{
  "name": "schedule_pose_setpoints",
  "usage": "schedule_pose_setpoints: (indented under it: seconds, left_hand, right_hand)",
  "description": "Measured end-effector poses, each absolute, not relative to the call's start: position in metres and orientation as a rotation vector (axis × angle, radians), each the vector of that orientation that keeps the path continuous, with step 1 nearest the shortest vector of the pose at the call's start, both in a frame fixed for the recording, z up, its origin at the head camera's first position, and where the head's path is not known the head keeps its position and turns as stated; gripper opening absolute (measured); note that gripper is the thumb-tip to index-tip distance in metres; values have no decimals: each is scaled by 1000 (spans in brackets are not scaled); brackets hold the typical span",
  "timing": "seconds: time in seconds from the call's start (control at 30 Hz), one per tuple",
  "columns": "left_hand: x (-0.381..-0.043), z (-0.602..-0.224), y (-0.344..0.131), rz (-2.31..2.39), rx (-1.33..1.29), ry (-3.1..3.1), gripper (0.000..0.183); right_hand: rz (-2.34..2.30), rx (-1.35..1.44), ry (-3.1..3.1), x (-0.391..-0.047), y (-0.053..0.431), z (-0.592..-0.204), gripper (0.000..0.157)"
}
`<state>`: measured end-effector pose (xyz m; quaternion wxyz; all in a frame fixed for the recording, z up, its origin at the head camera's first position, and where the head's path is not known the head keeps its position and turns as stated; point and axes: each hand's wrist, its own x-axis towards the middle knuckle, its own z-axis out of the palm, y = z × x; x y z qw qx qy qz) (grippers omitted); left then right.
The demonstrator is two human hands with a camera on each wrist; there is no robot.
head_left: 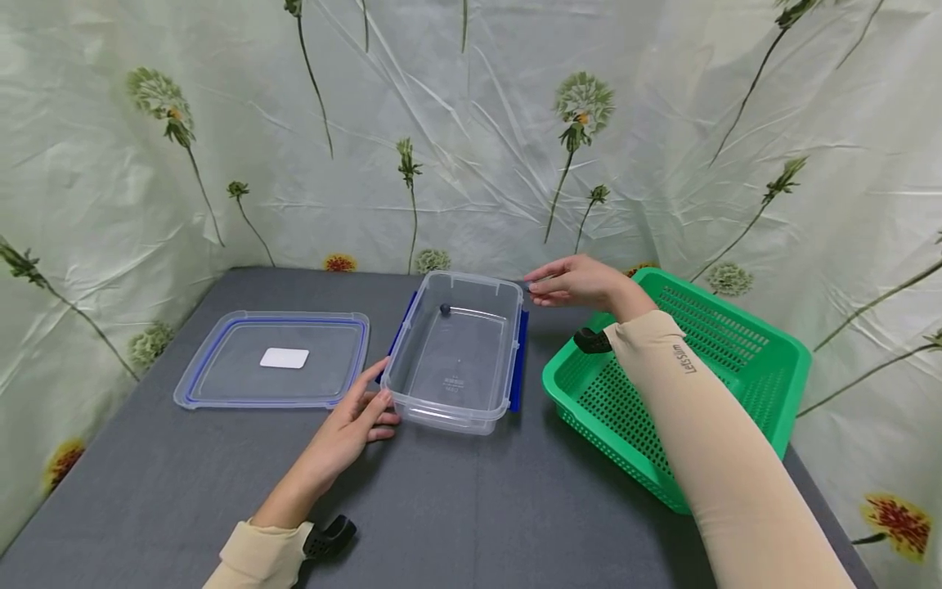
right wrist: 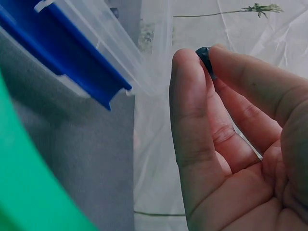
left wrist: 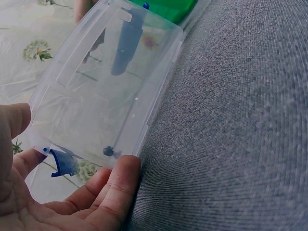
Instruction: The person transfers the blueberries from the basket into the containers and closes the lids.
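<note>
Beside clear tub [head_left: 471,343], dark piece [right wrist: 205,59] in right hand [head_left: 577,282], "LetsSlim" [head_left: 684,358] on sleeve [head_left: 724,446]

Smooth plas. box [head_left: 445,415], matt tbl cloth [head_left: 441,507]

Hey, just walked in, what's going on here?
A person's right hand pinches a small dark ball beside the far right corner of a clear container. Their left hand touches its near left corner. One dark bead is already inside. The lid lies off to the left, and a green basket stands to the right.
</note>
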<state>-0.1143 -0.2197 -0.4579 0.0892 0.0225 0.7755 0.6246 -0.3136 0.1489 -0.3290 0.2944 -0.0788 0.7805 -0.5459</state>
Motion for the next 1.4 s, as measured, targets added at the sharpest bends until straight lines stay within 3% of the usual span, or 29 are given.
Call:
schedule_pose_setpoints:
  seconds: [1.4]
  left_hand:
    - [-116,-460,-218,1857,70,2323,57]
  right_hand:
    - [-1442,-136,2055,-322,70,-347,44]
